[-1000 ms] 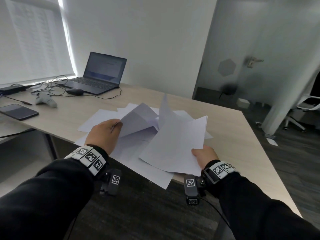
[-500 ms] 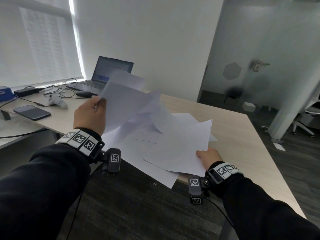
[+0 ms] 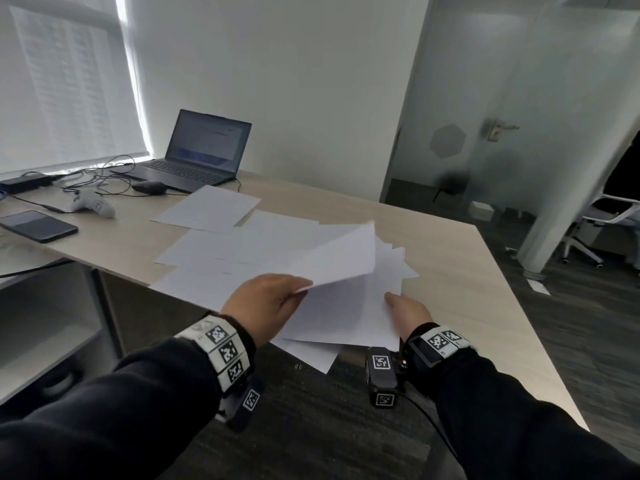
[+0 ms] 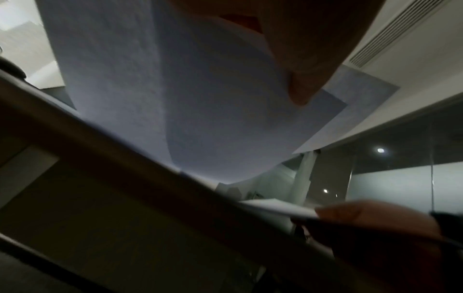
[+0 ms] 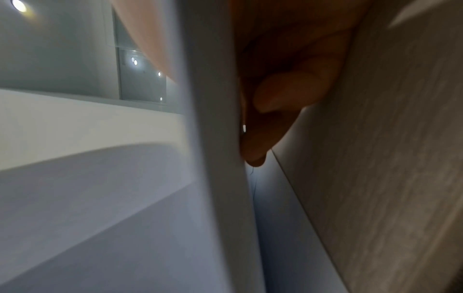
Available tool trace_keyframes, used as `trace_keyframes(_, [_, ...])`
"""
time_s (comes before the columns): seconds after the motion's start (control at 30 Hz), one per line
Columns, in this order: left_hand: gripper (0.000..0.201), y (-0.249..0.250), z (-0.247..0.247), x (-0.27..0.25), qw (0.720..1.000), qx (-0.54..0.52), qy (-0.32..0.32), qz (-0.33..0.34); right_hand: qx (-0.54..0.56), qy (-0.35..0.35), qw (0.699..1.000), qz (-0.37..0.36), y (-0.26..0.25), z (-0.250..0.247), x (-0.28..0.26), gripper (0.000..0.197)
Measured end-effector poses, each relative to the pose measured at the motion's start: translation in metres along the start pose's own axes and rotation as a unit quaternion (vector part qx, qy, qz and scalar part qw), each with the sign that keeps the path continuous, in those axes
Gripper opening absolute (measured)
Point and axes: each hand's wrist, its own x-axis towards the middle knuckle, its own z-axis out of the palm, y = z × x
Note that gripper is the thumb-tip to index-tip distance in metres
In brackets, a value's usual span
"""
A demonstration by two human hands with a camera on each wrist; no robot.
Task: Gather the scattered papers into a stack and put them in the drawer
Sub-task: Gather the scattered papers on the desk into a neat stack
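At the near edge of the wooden desk (image 3: 460, 271), the left hand (image 3: 266, 303) pinched a corner of a lifted white sheet (image 3: 341, 259), thumb on top and fingers (image 4: 298, 83) beneath, holding it tilted above the rest. The right hand (image 3: 408, 311) gripped the near right corner of a loose stack of papers (image 3: 349, 308) between thumb and curled fingers (image 5: 280, 95), at about five o'clock on the spread; that stack overhung the desk edge. More sheets (image 3: 221, 251) lay fanned flat at nine o'clock of the stack, and a single sheet (image 3: 207, 207) sat apart at eleven o'clock. Beyond it stood an open laptop (image 3: 204, 150), with a phone (image 3: 38, 226) far off at nine o'clock.
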Motion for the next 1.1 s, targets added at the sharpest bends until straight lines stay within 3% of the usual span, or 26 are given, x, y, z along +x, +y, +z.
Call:
trace_keyframes(0.13, [0.056, 0.005, 0.021, -0.009, 0.995, -0.006, -0.093, -0.028, -0.007, 0.026, 0.999, 0.023, -0.001, 0.002, -0.004, 0.069])
trace_keyframes(0.27, [0.054, 0.008, 0.033, -0.011, 0.992, -0.02, -0.121, -0.021, 0.025, 0.004, 0.999, 0.029, 0.0, 0.004, -0.003, 0.078])
trace_keyframes(0.33, [0.053, 0.008, 0.039, -0.011, 0.99, -0.026, -0.136, -0.01, 0.035, -0.009, 0.999, 0.03, 0.002, 0.004, -0.002, 0.07])
trace_keyframes(0.47, [0.061, 0.005, 0.044, -0.012, 0.987, -0.036, -0.158, -0.01, 0.094, -0.078, 0.992, 0.012, 0.008, 0.003, -0.001, 0.011])
trace_keyframes(0.6, [0.087, -0.004, 0.032, -0.01, 0.986, 0.003, -0.136, -0.097, 0.071, -0.091, 0.993, -0.029, 0.01, 0.001, -0.002, 0.013])
trace_keyframes(0.73, [0.083, -0.026, 0.022, -0.001, 0.945, 0.062, -0.144, -0.286, 0.145, -0.108, 0.983, -0.039, 0.012, 0.001, -0.007, 0.024])
trace_keyframes(0.8, [0.083, -0.032, 0.017, 0.002, 0.929, 0.061, -0.14, -0.337, 0.201, -0.117, 0.972, -0.033, 0.015, 0.001, -0.009, 0.027])
trace_keyframes(0.97, [0.077, -0.024, 0.002, 0.017, 0.906, -0.099, -0.083, -0.404, 0.27, -0.125, 0.954, -0.041, 0.022, -0.002, -0.013, 0.027])
trace_keyframes(1.1, [0.058, -0.017, 0.0, 0.025, 0.908, -0.2, -0.046, -0.365, 0.294, -0.137, 0.945, -0.049, 0.022, -0.005, -0.016, 0.028])
